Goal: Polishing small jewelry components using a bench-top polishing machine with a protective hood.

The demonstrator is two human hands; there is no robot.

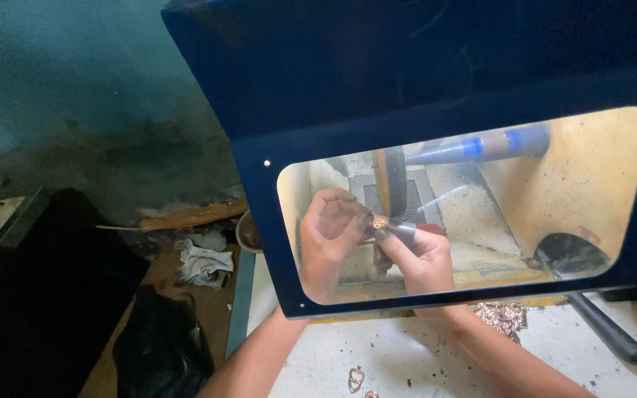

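Both hands work inside a dark blue hood (436, 66), seen through its clear window in the centre right of the frame. The left hand (327, 234) and right hand (423, 259) meet on a small gold heart-shaped piece (380, 220), set on the tip of a dark rod (403, 231). The right-hand grip is closed around the rod; the left fingertips are pinched at the piece, steadying it. The piece sits just at the lower edge of the dark buffing wheel (394, 180), centre of the window; whether it touches the wheel I cannot tell. The wheel rides on a threaded spindle (473, 147) with blue bands, upper right of the window. Judged step: polishing the piece against the wheel, mid-pass. The next move likely calls for a firm pinch, a slight turn of the piece to bring a fresh face to the wheel, and fingertips kept off the rim. On the speckled white worktop (422, 354) below the hood: a heap of rose-gold pieces (504, 317) just beside the right wrist, two loose pieces (356, 379) at bottom centre. A black handle (606, 332) lies lower right. A crumpled rag (204, 262) and a bowl (247, 232) sit left of the hood.
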